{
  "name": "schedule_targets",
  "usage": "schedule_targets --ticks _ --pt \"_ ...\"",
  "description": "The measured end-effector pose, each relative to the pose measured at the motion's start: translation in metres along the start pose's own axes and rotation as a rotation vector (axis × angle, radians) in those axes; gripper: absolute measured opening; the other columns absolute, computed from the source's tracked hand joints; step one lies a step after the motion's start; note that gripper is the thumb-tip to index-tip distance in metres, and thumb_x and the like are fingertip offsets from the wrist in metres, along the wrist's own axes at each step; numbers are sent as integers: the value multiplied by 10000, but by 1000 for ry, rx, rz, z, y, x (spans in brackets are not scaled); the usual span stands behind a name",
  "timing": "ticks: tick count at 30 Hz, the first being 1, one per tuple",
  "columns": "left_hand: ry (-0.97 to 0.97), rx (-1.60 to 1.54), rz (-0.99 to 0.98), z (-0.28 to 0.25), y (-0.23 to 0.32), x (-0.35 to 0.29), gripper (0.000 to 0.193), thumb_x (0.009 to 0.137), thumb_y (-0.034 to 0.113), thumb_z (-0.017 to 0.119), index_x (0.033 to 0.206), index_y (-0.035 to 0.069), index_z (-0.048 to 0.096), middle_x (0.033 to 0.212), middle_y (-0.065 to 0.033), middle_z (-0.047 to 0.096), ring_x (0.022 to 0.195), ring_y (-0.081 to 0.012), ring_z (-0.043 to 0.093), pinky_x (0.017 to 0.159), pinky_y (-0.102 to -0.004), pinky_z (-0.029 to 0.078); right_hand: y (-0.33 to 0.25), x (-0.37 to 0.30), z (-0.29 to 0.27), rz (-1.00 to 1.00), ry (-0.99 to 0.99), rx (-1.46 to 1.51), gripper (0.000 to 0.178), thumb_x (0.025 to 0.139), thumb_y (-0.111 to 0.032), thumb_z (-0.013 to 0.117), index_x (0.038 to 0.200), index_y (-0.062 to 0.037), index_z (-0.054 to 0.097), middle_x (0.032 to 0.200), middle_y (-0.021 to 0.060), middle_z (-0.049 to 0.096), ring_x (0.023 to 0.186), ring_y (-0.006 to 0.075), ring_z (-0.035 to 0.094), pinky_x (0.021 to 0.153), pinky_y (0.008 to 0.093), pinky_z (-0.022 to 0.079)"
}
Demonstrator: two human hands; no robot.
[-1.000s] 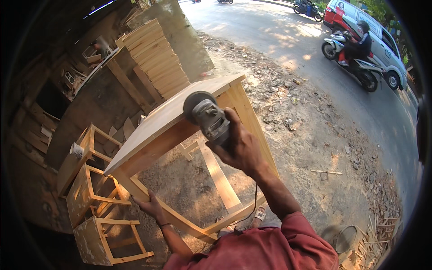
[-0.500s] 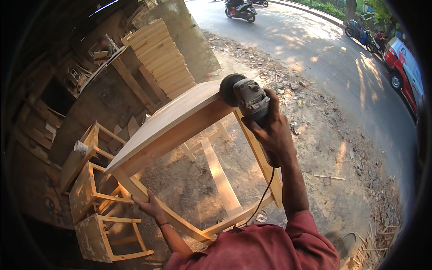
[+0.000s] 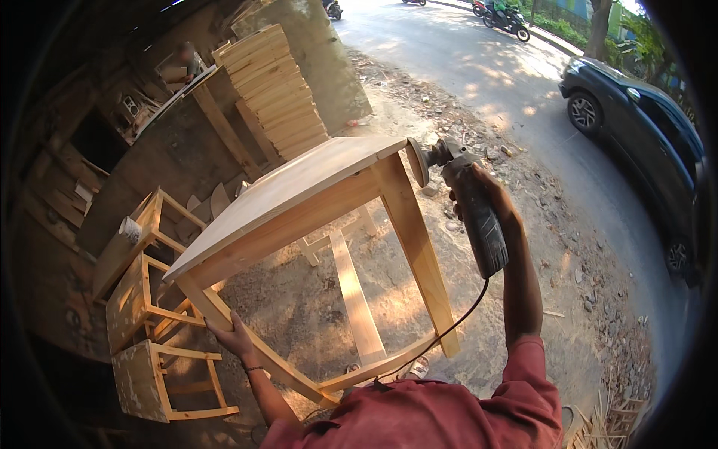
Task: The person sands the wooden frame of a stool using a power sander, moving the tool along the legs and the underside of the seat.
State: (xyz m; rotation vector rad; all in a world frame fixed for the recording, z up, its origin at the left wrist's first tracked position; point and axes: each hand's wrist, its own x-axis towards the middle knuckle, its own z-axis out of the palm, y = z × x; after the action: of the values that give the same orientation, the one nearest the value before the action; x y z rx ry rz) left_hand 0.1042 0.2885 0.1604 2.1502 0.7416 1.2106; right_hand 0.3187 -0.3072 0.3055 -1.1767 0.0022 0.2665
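Note:
A light wooden table is tipped on its side, its top facing up and away from me and its legs pointing toward me. My left hand grips its left leg, with fingers partly hidden behind the wood. In my right hand is a dark angle grinder, held by its body with the cord trailing down. The grinder's round disc stands on edge at the right corner of the tabletop, beside the right leg. Whether it touches the wood I cannot tell.
Several small wooden stools stand at the left, and a white cup-shaped container sits on one. Stacked boards lean behind the table. A person is in the dim workshop. Beyond the rubble, a dark car is on the road.
My right hand has moved the grinder rightward, from the tabletop's edge to its right corner, and turned the disc on edge. My left hand still holds the leg. The car has come into view.

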Motion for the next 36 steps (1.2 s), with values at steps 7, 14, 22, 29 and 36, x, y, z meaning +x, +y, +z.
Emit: schedule_targets --ticks 7,14,22,29,36 --pt "3 4 17 -3 -3 2 775 928 291 754 1499 -40 348 1329 -294 582 1194 -419 626 964 -494 529 -17 23 -2 -65 -84 22 557 1008 -540 569 1291 -60 581 927 171 704 647 257 698 564 365 591" --pt "5 -5 11 4 -14 2 797 925 284 761 1511 -49 334 1359 -303 555 1222 -422 607 977 -491 525 -43 1 0 -88 -134 -137 596 985 -451 648 1393 -53 474 1071 183 679 799 241 711 650 355 601" --pt "23 72 -6 5 -6 5 803 922 278 746 1522 -47 323 1362 -312 553 1188 -433 620 968 -501 534 -17 -50 68 -542 139 -707 832 895 -250 745 1546 -104 248 1252 266 656 1107 376 694 947 463 550" --pt "20 79 -27 4 2 5 782 911 264 741 1503 -49 338 1285 -305 598 1120 -433 654 916 -504 558 19 -58 142 -718 211 -1021 927 878 -290 796 1540 -100 176 1104 311 704 925 486 728 804 539 603" --pt "-12 22 -23 1 0 4 782 915 257 748 1507 -45 336 1309 -291 585 1153 -407 647 929 -492 568 47 -56 187 -841 93 -1021 929 852 -318 796 1529 -16 236 1100 354 640 889 514 683 721 555 558"
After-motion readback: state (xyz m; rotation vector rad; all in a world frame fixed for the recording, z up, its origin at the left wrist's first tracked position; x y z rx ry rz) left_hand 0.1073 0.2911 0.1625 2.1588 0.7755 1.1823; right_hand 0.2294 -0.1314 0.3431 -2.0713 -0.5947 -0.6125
